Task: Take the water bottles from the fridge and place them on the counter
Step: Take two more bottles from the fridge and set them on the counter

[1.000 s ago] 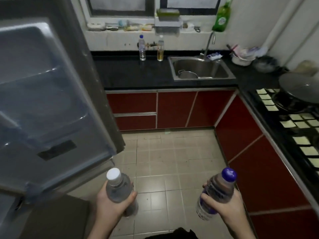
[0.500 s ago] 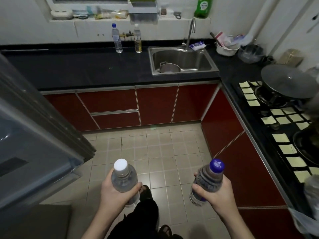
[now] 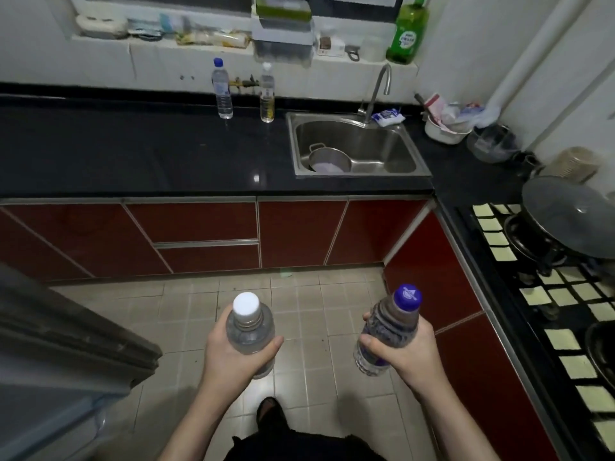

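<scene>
My left hand (image 3: 229, 357) grips a clear water bottle with a white cap (image 3: 249, 322), held upright over the tiled floor. My right hand (image 3: 404, 356) grips a second water bottle with a purple cap (image 3: 391, 327), tilted slightly left. Both are in front of my body, well short of the black counter (image 3: 133, 154). At the back of that counter stand a blue-capped water bottle (image 3: 222, 89) and a bottle of yellowish liquid (image 3: 267, 93). The open fridge door (image 3: 56, 354) fills the lower left.
A steel sink (image 3: 356, 148) with a pot in it sits right of the counter's bare stretch. Red cabinets (image 3: 199, 234) run below. A stove with a lidded pan (image 3: 565, 214) lines the right side. Bowls and a green bottle (image 3: 406, 29) crowd the far right corner.
The view has swung right and moved toward the counter; the fridge door has slid to the lower left. Both hands still hold their bottles in front of me.
</scene>
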Motion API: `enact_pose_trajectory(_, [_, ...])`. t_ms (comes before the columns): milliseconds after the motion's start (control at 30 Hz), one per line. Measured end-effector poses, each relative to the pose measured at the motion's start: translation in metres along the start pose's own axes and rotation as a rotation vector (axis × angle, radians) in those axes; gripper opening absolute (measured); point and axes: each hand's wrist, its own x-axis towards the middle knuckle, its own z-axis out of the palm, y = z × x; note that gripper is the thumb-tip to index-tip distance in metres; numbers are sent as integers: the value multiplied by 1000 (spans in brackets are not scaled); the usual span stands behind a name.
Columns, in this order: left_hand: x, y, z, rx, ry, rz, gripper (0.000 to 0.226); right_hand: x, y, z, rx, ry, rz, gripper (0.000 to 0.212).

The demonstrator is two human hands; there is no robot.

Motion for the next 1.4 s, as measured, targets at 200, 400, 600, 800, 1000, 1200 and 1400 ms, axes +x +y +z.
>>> enact_pose_trajectory(200, [61, 9, -15, 16, 28, 44, 57, 70, -16, 34, -2, -44, -49, 44])
enact_pose_trajectory(400, [106, 13, -26, 10, 120, 32, 57, 135, -21, 67, 15, -138, -81, 41])
enact_pose_trajectory(600, [156, 13, -21, 3, 277, -33, 61, 220, -28, 98, 21, -290, -86, 44])
enact_pose_trajectory(800, [216, 19, -3, -30, 485, -60, 68, 327, -49, 127, 45, -513, -133, 43])
enact_pose_trajectory(1000, [262, 42, 12, -20, 679, -85, 55, 419, -84, 162, 83, -762, -245, 45])
enact_pose_trajectory(1200, [284, 55, 9, 2, 897, -113, 49, 465, -112, 210, 62, -1023, -242, 45])
enact_pose_trajectory(1400, [293, 50, -20, 17, 1020, -112, 50, 476, -133, 270, 48, -1177, -277, 42])
